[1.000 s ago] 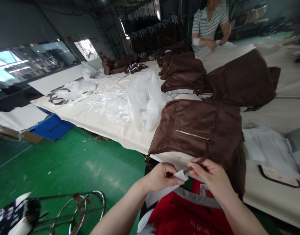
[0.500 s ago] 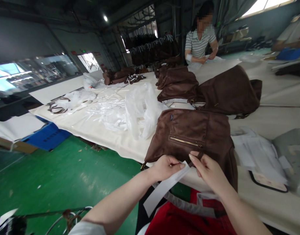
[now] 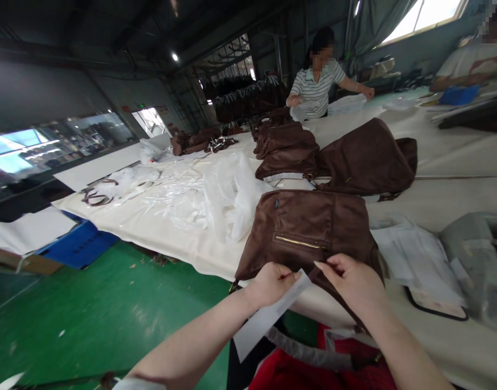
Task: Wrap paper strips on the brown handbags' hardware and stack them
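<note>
A brown handbag [image 3: 301, 219] with a gold zip lies on the table edge right in front of me. My left hand [image 3: 275, 281] pinches the upper end of a white paper strip [image 3: 268, 319], which slants down toward my lap. Close beside it, my right hand [image 3: 352, 279] has thumb and fingers closed at the bag's lower edge, on a narrow brown strap [image 3: 315, 269]; its fingers partly hide it. Below both hands, a bag handle in a whitish wrapping [image 3: 309, 349] hangs over my red clothing.
Crumpled clear plastic bags [image 3: 228, 195] lie left of the handbag. More brown bags [image 3: 366, 157] sit behind it. To the right are a stack of white sheets [image 3: 419, 260] and a grey device [image 3: 479, 265]. A co-worker [image 3: 317, 81] handles plastic across the table.
My view has shifted slightly. Both hands keep their hold, close together, with the paper strip still slanting down. The co-worker across the table has spread their arms apart with the plastic.
</note>
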`<state>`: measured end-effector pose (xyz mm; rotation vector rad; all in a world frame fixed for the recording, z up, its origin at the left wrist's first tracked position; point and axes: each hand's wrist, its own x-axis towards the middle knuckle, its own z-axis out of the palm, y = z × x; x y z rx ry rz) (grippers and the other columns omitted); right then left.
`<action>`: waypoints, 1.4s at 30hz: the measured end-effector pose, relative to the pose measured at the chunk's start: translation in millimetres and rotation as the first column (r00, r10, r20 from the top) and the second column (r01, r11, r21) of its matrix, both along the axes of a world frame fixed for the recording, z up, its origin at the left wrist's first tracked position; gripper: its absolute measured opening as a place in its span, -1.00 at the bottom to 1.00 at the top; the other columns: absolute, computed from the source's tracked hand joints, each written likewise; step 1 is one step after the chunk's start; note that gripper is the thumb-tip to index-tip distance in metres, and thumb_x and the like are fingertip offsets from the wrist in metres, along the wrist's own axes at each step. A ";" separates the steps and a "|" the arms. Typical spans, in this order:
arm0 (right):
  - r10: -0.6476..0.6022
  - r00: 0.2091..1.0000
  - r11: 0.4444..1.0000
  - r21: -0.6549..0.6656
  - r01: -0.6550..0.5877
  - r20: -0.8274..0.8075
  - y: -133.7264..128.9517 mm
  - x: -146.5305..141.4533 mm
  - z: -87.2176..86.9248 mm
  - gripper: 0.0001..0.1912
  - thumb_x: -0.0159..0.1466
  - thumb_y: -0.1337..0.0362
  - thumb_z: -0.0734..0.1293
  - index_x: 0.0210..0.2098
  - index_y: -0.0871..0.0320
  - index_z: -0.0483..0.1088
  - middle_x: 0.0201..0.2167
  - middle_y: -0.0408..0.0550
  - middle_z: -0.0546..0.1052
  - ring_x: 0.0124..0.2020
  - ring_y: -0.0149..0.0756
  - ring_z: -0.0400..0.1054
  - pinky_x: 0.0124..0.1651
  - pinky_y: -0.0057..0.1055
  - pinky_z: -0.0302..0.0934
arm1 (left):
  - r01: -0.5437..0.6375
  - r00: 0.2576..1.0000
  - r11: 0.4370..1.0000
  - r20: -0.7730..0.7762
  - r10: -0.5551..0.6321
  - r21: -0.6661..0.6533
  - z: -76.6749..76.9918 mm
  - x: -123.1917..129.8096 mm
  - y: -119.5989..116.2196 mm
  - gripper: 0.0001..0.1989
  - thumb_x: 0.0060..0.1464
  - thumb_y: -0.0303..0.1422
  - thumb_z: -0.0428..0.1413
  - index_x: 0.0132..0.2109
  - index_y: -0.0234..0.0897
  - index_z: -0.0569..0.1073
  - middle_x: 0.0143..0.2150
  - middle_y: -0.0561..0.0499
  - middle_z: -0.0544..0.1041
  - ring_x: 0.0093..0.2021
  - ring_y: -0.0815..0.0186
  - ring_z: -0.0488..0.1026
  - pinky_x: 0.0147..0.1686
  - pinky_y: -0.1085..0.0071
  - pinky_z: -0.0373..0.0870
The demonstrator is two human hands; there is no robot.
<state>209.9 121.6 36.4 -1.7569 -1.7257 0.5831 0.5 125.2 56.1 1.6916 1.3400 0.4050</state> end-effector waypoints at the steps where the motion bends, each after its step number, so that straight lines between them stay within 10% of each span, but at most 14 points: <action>1: -0.035 0.999 0.998 0.048 0.037 -0.032 1.2 3.5 -1.7 -0.68 0.16 -0.05 0.33 -0.30 0.06 0.48 -0.49 -0.13 0.57 -0.50 -0.24 0.42 -0.43 -0.36 0.17 | -0.007 1.000 1.000 -0.008 0.007 0.019 -0.8 1.7 1.1 -0.44 0.08 0.08 -0.04 -0.63 -0.29 0.18 -0.62 0.15 0.04 -0.57 0.47 -0.02 -0.61 0.46 -0.11; 11: 0.243 0.899 0.963 -0.017 -0.268 -0.365 6.4 2.9 -27.5 -0.77 0.23 0.11 0.27 -0.28 0.04 0.52 -0.32 -0.09 0.60 -0.34 -0.19 0.51 -0.24 -0.31 0.37 | -0.083 0.996 0.994 -0.030 0.085 0.075 -7.1 19.2 12.4 -0.44 0.07 0.08 -0.03 -0.63 -0.28 0.16 -0.62 0.15 0.03 -0.56 0.47 -0.02 -0.59 0.46 -0.11; 20: 0.156 0.855 0.973 -0.070 -0.218 -0.495 8.6 9.5 -42.9 -0.52 0.24 0.20 0.19 0.16 0.02 0.27 -0.41 -0.20 0.53 -0.57 -0.39 0.40 -0.39 -0.42 0.33 | -0.115 0.992 0.987 -0.043 0.121 0.113 -12.8 31.2 22.6 -0.47 0.07 0.00 0.00 -0.65 -0.29 0.20 -0.64 0.15 0.02 -0.56 0.46 -0.02 -0.59 0.45 -0.13; 27: 0.122 0.798 0.982 -0.045 -0.183 -0.591 11.2 6.1 -43.7 -0.62 0.24 0.19 0.24 0.04 0.07 0.36 -0.21 -0.08 0.56 -0.36 -0.29 0.50 -0.30 -0.36 0.39 | -0.257 0.967 0.966 0.011 0.256 0.040 -15.1 27.4 2.4 -0.46 0.06 0.06 -0.03 -0.63 -0.25 0.10 -0.64 0.15 0.05 -0.58 0.47 -0.03 -0.60 0.45 -0.13; 35: 0.201 0.905 0.979 0.104 -0.174 -0.375 15.6 -1.6 -39.0 -0.72 0.22 0.25 0.26 -0.08 0.06 0.43 -0.20 -0.07 0.60 -0.14 -0.19 0.49 -0.03 -0.23 0.35 | -0.303 0.953 0.940 0.053 0.299 0.157 -27.3 26.9 11.0 -0.51 0.08 -0.04 -0.03 -0.63 -0.25 0.08 -0.62 0.14 0.06 -0.57 0.46 0.01 -0.57 0.45 -0.10; 42: 0.020 0.858 0.996 -0.065 -0.062 -0.513 5.3 -4.4 -33.7 -0.73 0.24 0.20 0.20 -0.10 0.10 0.38 -0.31 -0.07 0.57 -0.43 -0.30 0.50 -0.39 -0.38 0.40 | -0.263 0.963 0.944 -0.005 0.269 0.198 -29.3 34.5 29.6 -0.52 0.10 -0.07 -0.05 -0.64 -0.25 0.09 -0.63 0.15 0.03 -0.59 0.47 -0.01 -0.58 0.44 -0.11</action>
